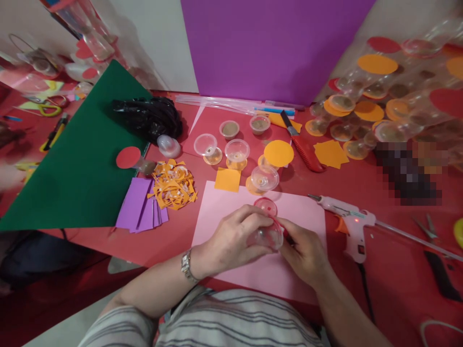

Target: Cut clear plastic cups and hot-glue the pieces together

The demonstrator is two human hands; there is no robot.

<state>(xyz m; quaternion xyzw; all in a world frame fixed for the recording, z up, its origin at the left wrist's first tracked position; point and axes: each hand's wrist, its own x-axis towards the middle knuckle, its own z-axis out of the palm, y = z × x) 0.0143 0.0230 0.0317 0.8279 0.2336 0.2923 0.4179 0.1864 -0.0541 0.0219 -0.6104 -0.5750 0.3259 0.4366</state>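
My left hand (235, 236), with a watch (186, 266) on the wrist, is closed around a clear plastic cup (269, 234) above a pink sheet (220, 202). At the cup's right side, my right hand (304, 248) has its fingers closed on a dark, slim object whose shape I cannot make out. Just beyond the hands lies a round clear piece with a red rim (265, 207). Past it, joined clear cups (265, 178) stand on orange discs, one pair topped by an orange disc (278, 153).
To the right lies a glue gun (347, 219) with a lit red light, near scissors (428, 229). Orange scraps (173, 185), purple paper (139, 205), a green sheet (79, 164) and a black bag (148, 118) are at left. A red-handled cutter (307, 154) lies beyond.
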